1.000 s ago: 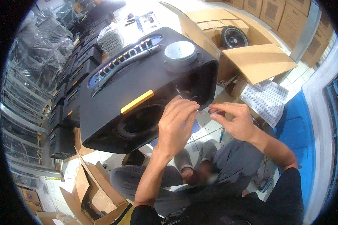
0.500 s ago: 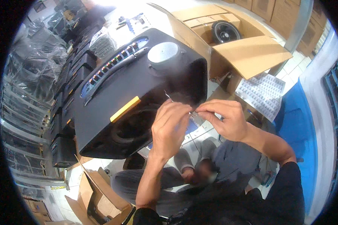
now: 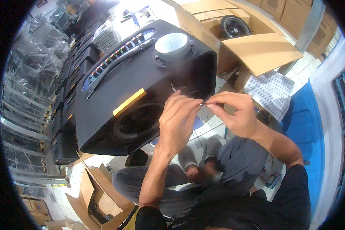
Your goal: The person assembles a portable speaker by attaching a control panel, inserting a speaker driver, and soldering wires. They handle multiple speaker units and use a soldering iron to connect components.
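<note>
My left hand (image 3: 175,124) and my right hand (image 3: 237,112) meet in front of a black speaker cabinet (image 3: 119,90), fingertips almost touching. Both are closed in a pinch on a thin wire (image 3: 202,104) with a whitish bit, too small to make out fully. A second slender, pale end (image 3: 173,88) pokes up past my left fingers, against the cabinet's dark side. The cabinet lies tilted, with a knobbed control panel (image 3: 117,55) on top, a yellow strip (image 3: 129,102) along its edge and a round, grey-topped piece (image 3: 172,44) on it.
An open cardboard box (image 3: 262,51) at the far right holds a loose speaker driver (image 3: 235,27). Near it lies a printed sheet (image 3: 270,94). Blue plastic (image 3: 304,122) stands at right; another open carton (image 3: 103,199) sits lower left. More black cabinets (image 3: 67,126) line the left.
Both hands stay together, their meeting point slightly higher and farther right in view. My right fingers now pinch more tightly beside the left. The whole view has shifted a little.
</note>
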The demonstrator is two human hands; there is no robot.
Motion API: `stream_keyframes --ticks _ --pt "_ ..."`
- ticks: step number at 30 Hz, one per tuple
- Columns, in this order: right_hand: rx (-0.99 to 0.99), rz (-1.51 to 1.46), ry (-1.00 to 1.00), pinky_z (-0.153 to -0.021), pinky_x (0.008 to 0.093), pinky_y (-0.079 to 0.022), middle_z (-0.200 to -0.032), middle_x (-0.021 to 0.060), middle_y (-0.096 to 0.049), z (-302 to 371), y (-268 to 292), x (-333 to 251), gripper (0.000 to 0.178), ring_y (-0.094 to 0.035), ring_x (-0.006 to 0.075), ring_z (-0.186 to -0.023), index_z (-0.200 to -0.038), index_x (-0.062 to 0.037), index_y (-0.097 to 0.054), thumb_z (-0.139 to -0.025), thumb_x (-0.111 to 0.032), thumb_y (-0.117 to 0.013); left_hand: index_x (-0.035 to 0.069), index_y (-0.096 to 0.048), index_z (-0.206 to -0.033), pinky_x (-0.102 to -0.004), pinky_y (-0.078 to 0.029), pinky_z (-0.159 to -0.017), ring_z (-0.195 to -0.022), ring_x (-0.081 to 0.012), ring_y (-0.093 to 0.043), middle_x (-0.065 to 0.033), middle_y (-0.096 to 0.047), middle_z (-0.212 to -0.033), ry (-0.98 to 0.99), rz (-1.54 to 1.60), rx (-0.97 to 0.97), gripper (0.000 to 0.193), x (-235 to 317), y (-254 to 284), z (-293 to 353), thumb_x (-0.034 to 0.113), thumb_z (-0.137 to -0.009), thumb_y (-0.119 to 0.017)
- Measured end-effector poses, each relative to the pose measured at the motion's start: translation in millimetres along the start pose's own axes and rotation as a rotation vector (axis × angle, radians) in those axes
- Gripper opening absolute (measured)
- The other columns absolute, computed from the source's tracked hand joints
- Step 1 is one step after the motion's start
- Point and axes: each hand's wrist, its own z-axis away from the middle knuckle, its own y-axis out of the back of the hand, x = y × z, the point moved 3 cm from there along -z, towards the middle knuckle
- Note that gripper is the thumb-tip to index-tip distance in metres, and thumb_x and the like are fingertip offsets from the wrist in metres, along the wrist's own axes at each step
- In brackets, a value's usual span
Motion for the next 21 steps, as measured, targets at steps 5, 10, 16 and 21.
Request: stream_keyframes --ticks 5,10,16,21 --pt "-0.087 -0.208 -0.306 -0.068 0.026 -0.051 -0.087 0.0116 -0.075 -8.4 3.7 14.2 0.014 -0.067 0.0122 -0.074 -0.093 0.0056 -0.075 -0.087 -0.006 -0.072 0.0 -0.072 -0.1 -0.0497 -0.046 -0.105 -0.09 -0.0297 -0.067 -0.0142 -0.07 -0.091 -0.065 0.012 -0.066 0.022 -6.1 0.4 -0.6 -0.005 -0.079 -0.07" --pt "-0.213 -0.154 -0.273 -0.07 0.0302 -0.049 -0.085 0.008 -0.071 -21.6 8.4 18.2 0.012 -0.065 0.0166 -0.078 -0.088 0.0004 -0.076 -0.08 -0.009 -0.075 0.001 -0.067 -0.117 -0.0503 -0.04 -0.111 -0.094 -0.03 -0.068 -0.0129 -0.072 -0.095 -0.05 -0.215 -0.286 0.037 -6.3 -1.5 -1.8 -0.003 -0.08 -0.068" --pt "0.0 0.524 0.513 -0.074 0.0378 -0.043 -0.087 0.0048 -0.065 -9.4 3.9 -15.0 0.01 -0.059 0.0239 -0.077 -0.075 -0.0085 -0.069 -0.068 -0.004 -0.075 -0.001 -0.07 -0.107 -0.0411 -0.049 -0.103 -0.105 -0.0255 -0.071 -0.0139 -0.075 -0.102 0.076 -0.143 -0.028 0.024 -1.4 -10.9 -9.5 0.001 -0.083 -0.073" --pt "0.121 0.33 0.2 -0.074 0.0359 -0.044 -0.086 0.0082 -0.068 -11.9 17.8 -3.8 0.008 -0.062 0.0252 -0.077 -0.078 -0.0041 -0.074 -0.071 -0.004 -0.078 -0.001 -0.069 -0.104 -0.0359 -0.058 -0.086 -0.104 -0.0266 -0.072 -0.0146 -0.075 -0.102 0.275 0.151 0.145 0.024 -6.3 -9.5 2.7 -0.002 -0.081 -0.076"
